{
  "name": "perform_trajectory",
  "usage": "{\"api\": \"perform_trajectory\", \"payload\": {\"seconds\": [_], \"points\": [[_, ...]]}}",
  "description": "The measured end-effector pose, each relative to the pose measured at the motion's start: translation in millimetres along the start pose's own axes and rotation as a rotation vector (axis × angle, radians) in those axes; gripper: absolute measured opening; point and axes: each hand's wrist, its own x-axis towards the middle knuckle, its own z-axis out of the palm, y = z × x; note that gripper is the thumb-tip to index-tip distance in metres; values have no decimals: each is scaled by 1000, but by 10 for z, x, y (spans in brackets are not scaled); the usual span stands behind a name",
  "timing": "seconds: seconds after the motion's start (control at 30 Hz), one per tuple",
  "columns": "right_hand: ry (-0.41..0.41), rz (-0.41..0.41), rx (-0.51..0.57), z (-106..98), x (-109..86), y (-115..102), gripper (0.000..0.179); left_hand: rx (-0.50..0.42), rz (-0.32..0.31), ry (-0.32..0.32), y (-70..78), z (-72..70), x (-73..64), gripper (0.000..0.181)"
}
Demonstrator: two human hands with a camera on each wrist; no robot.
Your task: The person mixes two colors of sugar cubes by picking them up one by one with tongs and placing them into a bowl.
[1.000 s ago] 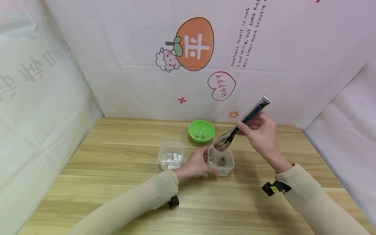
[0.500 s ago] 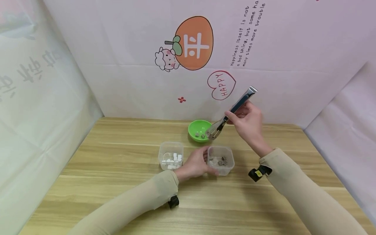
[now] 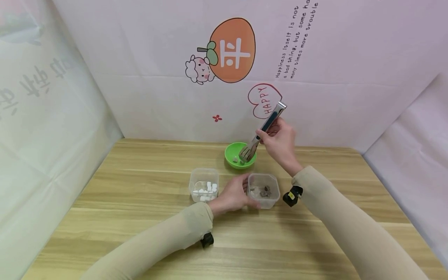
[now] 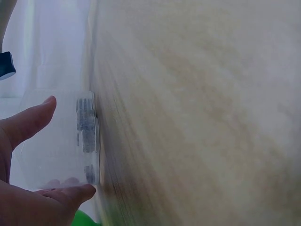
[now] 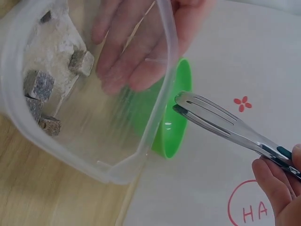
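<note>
My right hand (image 3: 281, 142) grips a pair of metal tongs (image 3: 247, 153) with dark handle inlays, slanting down to the left. The slotted tips overlap the green bowl (image 3: 231, 150) in the head view; in the right wrist view they lie close together. Two small greyish cubes (image 3: 235, 160) lie in the bowl. With thumb and fingers on either side, my left hand (image 3: 233, 194) holds a clear plastic container (image 3: 268, 203) on the table. Several brown-grey cubes (image 5: 39, 85) rest at its bottom. Part of the bowl is hidden behind the tongs.
Left of my left hand stands another clear plastic container (image 3: 204, 174) with several white cubes (image 3: 209, 186) in it. Behind the wooden table (image 3: 147, 217) rises a printed white cloth backdrop (image 3: 157, 105). Cloth also hangs on both sides.
My right hand has moved left with the tongs, from above the right-hand container to over the green bowl. My left hand and its container have stayed in place.
</note>
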Motion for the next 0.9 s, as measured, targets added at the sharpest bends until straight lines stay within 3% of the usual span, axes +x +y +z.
{"api": "perform_trajectory", "payload": {"seconds": [0.37,0.7,0.9], "points": [[4,-9,-149,139,55,97,21,-16,25,2,10,2,-24,102],[-15,-20,-146,206,26,68,23,-28,44,-6,-7,-7,-28,98],[5,-85,-98,124,18,-53,23,-21,47,-7,-8,-12,-28,98]]}}
